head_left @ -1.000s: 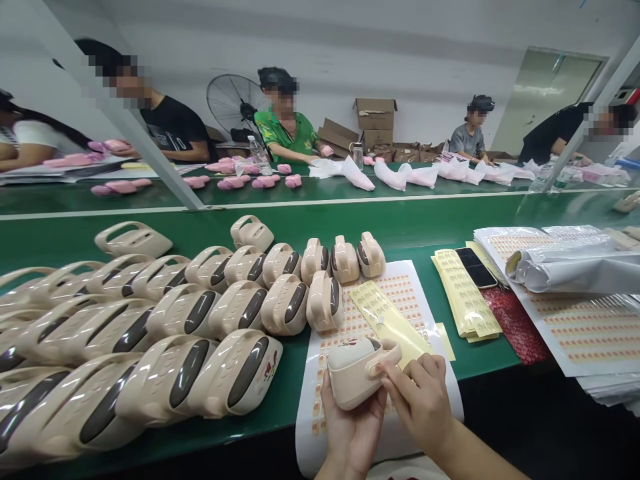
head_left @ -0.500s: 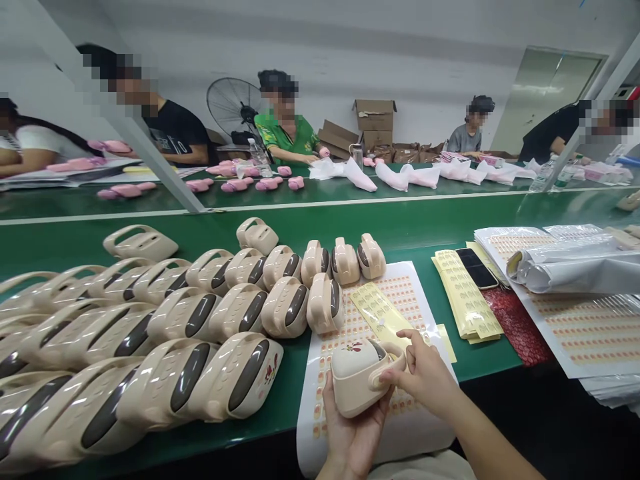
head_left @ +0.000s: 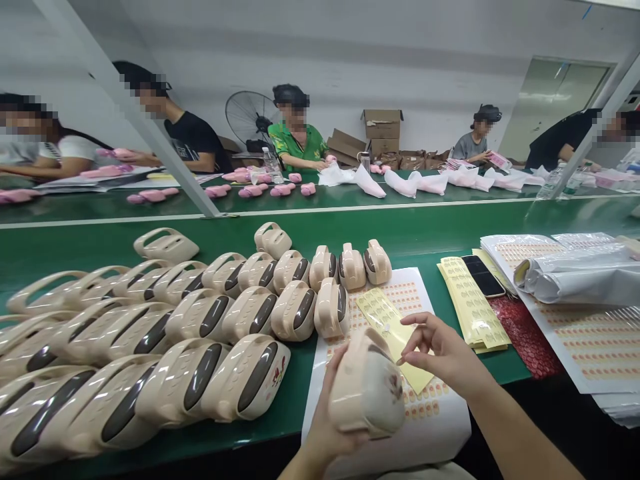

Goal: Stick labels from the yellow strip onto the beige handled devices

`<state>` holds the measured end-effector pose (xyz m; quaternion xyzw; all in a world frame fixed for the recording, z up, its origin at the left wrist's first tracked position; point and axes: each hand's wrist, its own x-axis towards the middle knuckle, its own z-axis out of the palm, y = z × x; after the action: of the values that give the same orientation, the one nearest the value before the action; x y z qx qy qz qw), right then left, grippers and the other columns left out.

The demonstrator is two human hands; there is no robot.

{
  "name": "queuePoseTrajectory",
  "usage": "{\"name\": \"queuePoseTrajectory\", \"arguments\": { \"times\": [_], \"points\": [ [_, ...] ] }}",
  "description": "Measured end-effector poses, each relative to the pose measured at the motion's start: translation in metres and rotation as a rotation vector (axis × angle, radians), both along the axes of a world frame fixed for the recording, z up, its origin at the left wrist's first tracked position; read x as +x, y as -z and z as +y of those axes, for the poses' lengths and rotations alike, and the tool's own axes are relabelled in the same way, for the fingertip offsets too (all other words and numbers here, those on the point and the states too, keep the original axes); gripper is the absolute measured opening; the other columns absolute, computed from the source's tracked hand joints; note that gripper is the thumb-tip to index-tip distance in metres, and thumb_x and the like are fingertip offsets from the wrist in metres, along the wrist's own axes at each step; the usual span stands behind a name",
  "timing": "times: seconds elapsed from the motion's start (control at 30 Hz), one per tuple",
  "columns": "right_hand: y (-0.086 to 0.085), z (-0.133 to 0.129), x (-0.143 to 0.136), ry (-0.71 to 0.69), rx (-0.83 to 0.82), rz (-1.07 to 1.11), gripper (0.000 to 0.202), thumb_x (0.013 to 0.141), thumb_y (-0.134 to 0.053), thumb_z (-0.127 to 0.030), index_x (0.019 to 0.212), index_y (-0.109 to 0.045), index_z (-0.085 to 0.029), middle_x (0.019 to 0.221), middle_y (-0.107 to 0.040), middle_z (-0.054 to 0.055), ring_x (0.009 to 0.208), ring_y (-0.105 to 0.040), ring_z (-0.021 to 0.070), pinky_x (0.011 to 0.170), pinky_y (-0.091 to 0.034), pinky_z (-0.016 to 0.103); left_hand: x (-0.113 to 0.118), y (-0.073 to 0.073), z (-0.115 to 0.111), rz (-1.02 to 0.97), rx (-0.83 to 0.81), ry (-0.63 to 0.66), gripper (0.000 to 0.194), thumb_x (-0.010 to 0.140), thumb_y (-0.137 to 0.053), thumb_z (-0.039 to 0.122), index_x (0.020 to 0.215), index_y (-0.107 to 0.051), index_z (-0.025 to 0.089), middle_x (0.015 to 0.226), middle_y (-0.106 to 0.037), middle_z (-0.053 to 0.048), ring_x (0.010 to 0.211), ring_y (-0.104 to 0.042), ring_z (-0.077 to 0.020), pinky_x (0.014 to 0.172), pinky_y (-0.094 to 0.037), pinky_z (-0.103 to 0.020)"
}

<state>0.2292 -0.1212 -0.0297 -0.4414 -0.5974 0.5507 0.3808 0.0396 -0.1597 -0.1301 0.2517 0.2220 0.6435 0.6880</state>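
Observation:
My left hand (head_left: 325,427) grips a beige plastic shell with a small flower print (head_left: 367,387), held over the near edge of the green belt (head_left: 400,230). My right hand (head_left: 443,353) hovers just right of the shell, thumb and forefinger pinched together over a yellow sticker strip (head_left: 393,333); whether it holds a sticker is too small to tell. Under both lies a white sheet of small orange stickers (head_left: 430,413). Rows of the same beige shells with dark windows (head_left: 200,320) fill the belt to my left.
A stack of yellow sticker sheets (head_left: 473,307) with a black phone (head_left: 483,275) lies to the right, beside a red bag (head_left: 523,330), silver rolled bags (head_left: 575,277) and more sticker sheets. Several people work across the belt with pink parts (head_left: 280,190). Cardboard boxes (head_left: 383,130) and a fan (head_left: 250,117) stand behind.
My left hand turned the shell upright, its flower-printed side now facing me. My right hand let go of the shell's handle and moved up and right, above the yellow strip.

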Motion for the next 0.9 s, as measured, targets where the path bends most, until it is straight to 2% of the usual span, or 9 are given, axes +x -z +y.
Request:
{"name": "queuePoseTrajectory", "arguments": {
  "times": [0.07, 0.13, 0.2, 0.37, 0.53, 0.63, 0.77, 0.83, 0.9],
  "points": [
    [-0.010, 0.002, -0.006, -0.081, 0.010, -0.072, 0.034, 0.067, -0.063, -0.021, 0.100, -0.053, -0.021, 0.067, -0.062, -0.002, 0.059, -0.048, 0.0124, 0.061, -0.039, 0.027, -0.009, -0.002, 0.002, 0.321, 0.151, 0.008, 0.094, 0.025, -0.077, -0.008, 0.113, -0.061, 0.022, 0.115, -0.062, -0.012, 0.113, -0.048, -0.0397, 0.100, -0.031, -0.051],
    [-0.017, 0.002, -0.012, -0.129, 0.050, -0.177, 0.033, 0.067, -0.062, -0.016, 0.098, -0.054, -0.023, 0.067, -0.062, -0.004, 0.059, -0.046, 0.0122, 0.061, -0.038, 0.026, -0.014, -0.005, 0.004, 0.619, 0.317, 0.021, 0.093, 0.028, -0.076, -0.007, 0.114, -0.060, 0.024, 0.118, -0.058, -0.013, 0.114, -0.046, -0.0408, 0.100, -0.025, -0.057],
    [-0.021, 0.002, -0.016, -0.174, 0.074, -0.252, 0.034, 0.067, -0.060, -0.011, 0.098, -0.054, -0.025, 0.067, -0.062, -0.005, 0.064, -0.049, 0.0134, 0.062, -0.038, 0.026, -0.016, -0.009, 0.006, 0.756, 0.431, 0.022, 0.093, 0.031, -0.076, -0.003, 0.117, -0.057, 0.027, 0.120, -0.057, -0.012, 0.116, -0.043, -0.0409, 0.098, -0.024, -0.060],
    [-0.023, -0.002, -0.019, -0.260, 0.065, -0.309, 0.036, 0.068, -0.056, -0.007, 0.098, -0.052, -0.025, 0.071, -0.062, -0.005, 0.074, -0.056, 0.0158, 0.066, -0.042, 0.026, -0.015, -0.016, 0.009, 0.827, 0.501, 0.014, 0.094, 0.033, -0.077, -0.002, 0.120, -0.055, 0.028, 0.119, -0.057, -0.012, 0.114, -0.045, -0.0406, 0.097, -0.025, -0.060],
    [-0.029, -0.006, -0.022, -0.258, 0.237, -0.449, 0.036, 0.066, -0.052, -0.001, 0.093, -0.055, -0.024, 0.071, -0.062, -0.003, 0.080, -0.058, 0.0185, 0.068, -0.043, 0.027, -0.013, -0.020, 0.010, 0.706, 0.435, 0.033, 0.087, 0.031, -0.075, -0.005, 0.112, -0.062, 0.024, 0.116, -0.058, -0.014, 0.114, -0.045, -0.0423, 0.099, -0.020, -0.060],
    [-0.029, -0.007, -0.025, -0.258, 0.320, -0.497, 0.030, 0.066, -0.049, -0.001, 0.085, -0.055, -0.022, 0.080, -0.063, 0.000, 0.084, -0.057, 0.0190, 0.072, -0.044, 0.030, -0.013, -0.020, 0.011, 0.716, 0.444, 0.023, 0.089, 0.030, -0.075, -0.004, 0.113, -0.060, 0.026, 0.117, -0.057, -0.013, 0.115, -0.043, -0.0419, 0.099, -0.021, -0.060],
    [-0.012, -0.013, -0.025, -0.223, 0.467, -0.516, 0.032, 0.069, -0.045, -0.001, 0.091, -0.055, -0.021, 0.093, -0.063, 0.004, 0.088, -0.057, 0.0189, 0.074, -0.045, 0.030, -0.014, -0.017, 0.011, 0.772, 0.497, 0.008, 0.091, 0.033, -0.076, -0.002, 0.117, -0.058, 0.027, 0.119, -0.056, -0.012, 0.114, -0.045, -0.0409, 0.099, -0.024, -0.059],
    [0.001, -0.017, -0.022, -0.203, 0.642, -0.563, 0.038, 0.072, -0.044, -0.002, 0.105, -0.054, -0.019, 0.088, -0.064, 0.006, 0.082, -0.057, 0.0198, 0.071, -0.044, 0.031, -0.015, -0.015, 0.010, 0.814, 0.512, -0.006, 0.092, 0.035, -0.077, 0.000, 0.119, -0.055, 0.028, 0.119, -0.056, -0.013, 0.112, -0.046, -0.0403, 0.098, -0.027, -0.057],
    [0.014, -0.021, -0.019, -0.190, 0.833, -0.615, 0.049, 0.075, -0.042, -0.004, 0.122, -0.044, -0.015, 0.084, -0.066, 0.007, 0.074, -0.055, 0.0207, 0.066, -0.041, 0.032, -0.016, -0.012, 0.010, 0.865, 0.528, -0.017, 0.095, 0.035, -0.079, 0.003, 0.122, -0.053, 0.028, 0.119, -0.056, -0.012, 0.111, -0.047, -0.0395, 0.096, -0.031, -0.056]
  ]
}}
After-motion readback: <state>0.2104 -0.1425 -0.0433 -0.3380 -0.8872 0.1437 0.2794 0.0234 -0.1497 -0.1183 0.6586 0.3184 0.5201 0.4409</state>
